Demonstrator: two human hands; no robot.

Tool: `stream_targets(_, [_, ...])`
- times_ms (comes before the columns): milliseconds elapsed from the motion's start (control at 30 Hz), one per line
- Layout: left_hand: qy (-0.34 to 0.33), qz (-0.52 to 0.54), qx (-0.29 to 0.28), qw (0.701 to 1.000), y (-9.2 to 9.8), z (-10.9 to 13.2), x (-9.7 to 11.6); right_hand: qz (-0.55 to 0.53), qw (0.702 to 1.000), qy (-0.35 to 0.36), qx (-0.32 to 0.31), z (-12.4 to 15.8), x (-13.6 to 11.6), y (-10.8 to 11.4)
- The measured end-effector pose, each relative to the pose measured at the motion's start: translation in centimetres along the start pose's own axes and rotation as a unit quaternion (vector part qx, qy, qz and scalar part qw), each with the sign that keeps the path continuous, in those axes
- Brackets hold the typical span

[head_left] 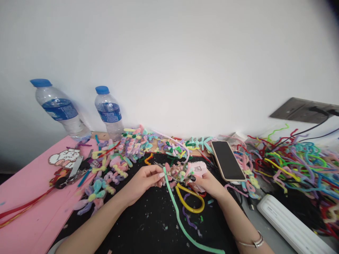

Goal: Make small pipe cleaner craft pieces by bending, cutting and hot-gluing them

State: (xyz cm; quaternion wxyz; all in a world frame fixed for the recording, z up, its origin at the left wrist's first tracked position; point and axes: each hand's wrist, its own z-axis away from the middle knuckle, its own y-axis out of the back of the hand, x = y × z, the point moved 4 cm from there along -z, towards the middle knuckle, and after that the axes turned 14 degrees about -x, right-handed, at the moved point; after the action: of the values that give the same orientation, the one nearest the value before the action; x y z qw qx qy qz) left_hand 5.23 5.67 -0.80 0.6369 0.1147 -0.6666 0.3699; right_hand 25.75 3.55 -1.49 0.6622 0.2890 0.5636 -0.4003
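My left hand (149, 178) pinches the upper end of a mint-green pipe cleaner (176, 208), which trails down across the black mat to the lower right. Beside it, my right hand (209, 183) has its fingers curled at a small pink-and-white object (199, 168), with the thumb pressed inward. What those fingers grip is partly hidden, and I cannot make out its kind. Between both hands lies a jumbled clump of small multicoloured pieces (177, 173). Just below it are a yellow loop (200, 211) and a purple pipe cleaner (188, 218).
Two water bottles (109, 112) lean by the wall. Finished pipe-cleaner pieces (135, 141) are heaped behind my left hand. Pink sheets (29, 183) carry keys at left. A phone (228, 160), a tangle of loose pipe cleaners (299, 158) and a white power strip (288, 224) occupy the right.
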Motion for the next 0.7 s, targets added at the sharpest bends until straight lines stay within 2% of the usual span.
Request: stream_targets(700, [-0.005,0.004,-0.007,1.0,0.04,0.0,-0.23,-0.029,0.999,0.02,-0.003,-0.04,0.43,0.16])
